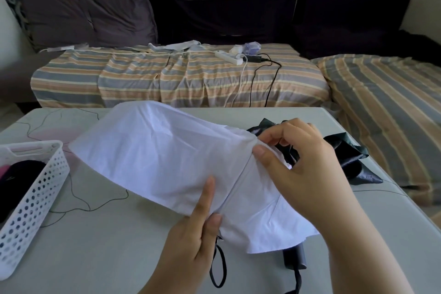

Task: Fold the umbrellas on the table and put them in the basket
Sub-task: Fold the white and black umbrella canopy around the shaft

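Both hands' fingers pinch the white umbrella (167,150) canopy: left hand (198,234) near, right hand (293,162) far.

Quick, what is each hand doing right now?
Left hand: pinching the white umbrella fabric near its lower edge.
Right hand: fingers curled, gripping the same fabric further up.

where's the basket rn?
Head view, far left edge: the white perforated basket sits on the table, left of the white umbrella, with dark items already inside.
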A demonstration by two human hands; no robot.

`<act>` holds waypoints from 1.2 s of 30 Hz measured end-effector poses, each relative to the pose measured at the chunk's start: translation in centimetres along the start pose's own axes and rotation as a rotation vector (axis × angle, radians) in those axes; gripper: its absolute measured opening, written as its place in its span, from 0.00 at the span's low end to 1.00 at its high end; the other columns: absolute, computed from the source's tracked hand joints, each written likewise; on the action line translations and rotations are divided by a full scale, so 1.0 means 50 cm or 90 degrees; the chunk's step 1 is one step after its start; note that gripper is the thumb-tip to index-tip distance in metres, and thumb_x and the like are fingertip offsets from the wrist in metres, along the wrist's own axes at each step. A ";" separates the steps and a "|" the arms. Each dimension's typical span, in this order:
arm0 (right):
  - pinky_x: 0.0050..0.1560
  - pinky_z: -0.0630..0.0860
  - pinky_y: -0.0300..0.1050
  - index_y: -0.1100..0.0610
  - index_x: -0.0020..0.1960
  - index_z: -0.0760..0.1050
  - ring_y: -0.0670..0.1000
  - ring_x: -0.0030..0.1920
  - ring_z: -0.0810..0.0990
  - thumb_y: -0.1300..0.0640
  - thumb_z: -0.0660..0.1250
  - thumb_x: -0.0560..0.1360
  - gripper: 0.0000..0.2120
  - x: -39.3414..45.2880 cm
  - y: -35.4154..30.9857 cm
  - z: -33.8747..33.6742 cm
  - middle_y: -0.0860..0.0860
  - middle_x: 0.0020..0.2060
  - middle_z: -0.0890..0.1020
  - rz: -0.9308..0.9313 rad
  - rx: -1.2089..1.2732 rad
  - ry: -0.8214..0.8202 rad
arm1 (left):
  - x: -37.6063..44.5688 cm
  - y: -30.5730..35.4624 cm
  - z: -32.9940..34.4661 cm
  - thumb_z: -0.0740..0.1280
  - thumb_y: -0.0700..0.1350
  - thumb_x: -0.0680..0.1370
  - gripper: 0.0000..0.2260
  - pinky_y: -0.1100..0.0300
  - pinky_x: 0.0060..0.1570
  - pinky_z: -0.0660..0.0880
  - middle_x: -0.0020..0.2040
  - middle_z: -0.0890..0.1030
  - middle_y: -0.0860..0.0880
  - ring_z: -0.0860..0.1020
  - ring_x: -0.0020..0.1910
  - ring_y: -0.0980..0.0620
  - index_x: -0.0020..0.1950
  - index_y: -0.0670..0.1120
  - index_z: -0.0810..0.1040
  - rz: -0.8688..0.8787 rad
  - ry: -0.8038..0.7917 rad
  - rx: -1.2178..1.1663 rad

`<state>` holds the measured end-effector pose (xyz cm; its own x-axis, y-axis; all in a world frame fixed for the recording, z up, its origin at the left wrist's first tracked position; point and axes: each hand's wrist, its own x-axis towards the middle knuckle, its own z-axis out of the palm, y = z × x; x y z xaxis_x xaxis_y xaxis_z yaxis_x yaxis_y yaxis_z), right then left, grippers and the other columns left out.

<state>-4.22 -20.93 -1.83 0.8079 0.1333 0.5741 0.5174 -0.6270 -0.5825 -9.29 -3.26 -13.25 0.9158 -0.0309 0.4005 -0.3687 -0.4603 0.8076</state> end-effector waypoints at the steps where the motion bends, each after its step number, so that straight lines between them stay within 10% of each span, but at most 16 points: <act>1: 0.49 0.67 0.26 0.42 0.44 0.75 0.42 0.47 0.75 0.47 0.68 0.70 0.04 -0.001 -0.009 -0.003 0.41 0.40 0.79 -0.011 0.030 -0.012 | 0.000 -0.003 -0.001 0.53 0.67 0.71 0.24 0.58 0.37 0.78 0.32 0.78 0.47 0.78 0.32 0.51 0.61 0.84 0.45 0.002 0.013 -0.002; 9: 0.53 0.60 0.35 0.46 0.58 0.79 0.34 0.49 0.67 0.48 0.59 0.76 0.14 0.001 -0.034 0.021 0.32 0.38 0.70 -0.155 -0.103 0.018 | 0.010 -0.011 0.006 0.47 0.65 0.80 0.22 0.71 0.27 0.71 0.26 0.77 0.51 0.76 0.28 0.58 0.73 0.71 0.47 0.140 0.041 0.094; 18: 0.58 0.67 0.42 0.48 0.59 0.77 0.43 0.53 0.72 0.48 0.71 0.71 0.17 0.008 0.003 0.031 0.35 0.44 0.76 0.057 -0.055 0.033 | -0.002 0.001 0.006 0.53 0.58 0.75 0.21 0.76 0.38 0.73 0.39 0.82 0.48 0.78 0.38 0.58 0.63 0.81 0.58 0.082 0.033 0.079; 22: 0.47 0.65 0.23 0.48 0.51 0.75 0.37 0.46 0.72 0.48 0.74 0.67 0.15 0.002 0.017 0.026 0.37 0.43 0.73 0.115 -0.055 0.054 | 0.005 0.008 0.006 0.54 0.57 0.76 0.20 0.80 0.42 0.69 0.41 0.81 0.62 0.77 0.42 0.65 0.63 0.79 0.63 0.059 0.012 0.099; 31: 0.36 0.67 0.24 0.46 0.40 0.72 0.36 0.36 0.72 0.51 0.71 0.72 0.07 -0.002 0.015 0.010 0.40 0.35 0.76 0.164 0.018 -0.012 | 0.005 0.033 -0.008 0.56 0.57 0.80 0.16 0.72 0.33 0.69 0.34 0.78 0.52 0.72 0.28 0.61 0.58 0.82 0.64 -0.030 0.000 -0.001; 36: 0.31 0.66 0.26 0.46 0.36 0.70 0.41 0.29 0.72 0.51 0.69 0.73 0.10 -0.001 0.025 0.005 0.41 0.30 0.76 0.194 0.064 -0.060 | 0.008 0.035 -0.010 0.56 0.60 0.75 0.16 0.76 0.39 0.71 0.40 0.80 0.60 0.78 0.39 0.60 0.58 0.81 0.65 -0.031 -0.005 0.002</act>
<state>-3.54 -21.50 -2.73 0.9499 0.0248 0.3116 0.2694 -0.5704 -0.7759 -9.64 -3.65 -11.48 0.9340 -0.0149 0.3569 -0.3226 -0.4642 0.8249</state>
